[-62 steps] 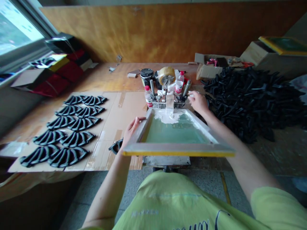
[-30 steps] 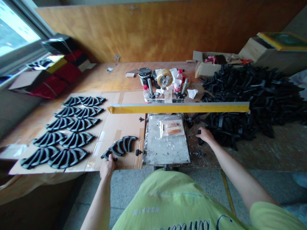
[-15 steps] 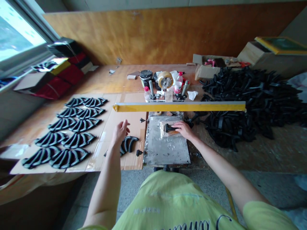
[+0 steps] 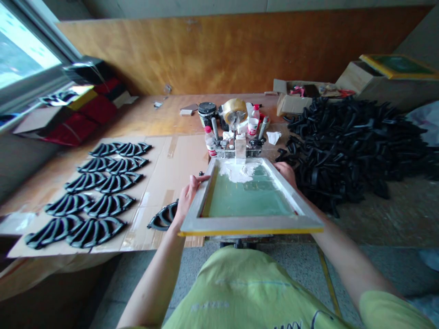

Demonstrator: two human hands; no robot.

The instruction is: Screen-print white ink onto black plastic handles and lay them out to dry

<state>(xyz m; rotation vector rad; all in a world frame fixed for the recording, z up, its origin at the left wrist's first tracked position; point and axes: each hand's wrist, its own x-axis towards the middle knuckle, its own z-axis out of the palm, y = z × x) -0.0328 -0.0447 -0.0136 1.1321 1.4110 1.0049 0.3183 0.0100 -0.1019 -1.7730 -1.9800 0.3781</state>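
Note:
A screen-printing frame [image 4: 252, 224] with green mesh lies lowered over the metal plate, which it hides along with the black part on it. White ink [image 4: 236, 173] is smeared at the mesh's far end. My left hand [image 4: 188, 196] grips the frame's left side, a finger stretched along the rim. On the opposite side my right hand [image 4: 287, 172] holds the rim, its fingers partly hidden. Near my left wrist, black curved parts [image 4: 163, 217] sit on the cardboard [image 4: 156, 183]. Behind the frame, a clamp [image 4: 240, 148] meets its far edge.
Fanned groups of black curved parts [image 4: 98, 230] stand in rows at left. A large heap of black parts [image 4: 353, 141] covers the right side. Tape [image 4: 235, 111], a black-lidded tub [image 4: 207, 113] and red-capped bottles [image 4: 210, 141] stand behind the clamp.
The screen frame has swung down from raised to low over the plate. My right hand has left the black part for the frame's right side; my left hand has moved onto its left side.

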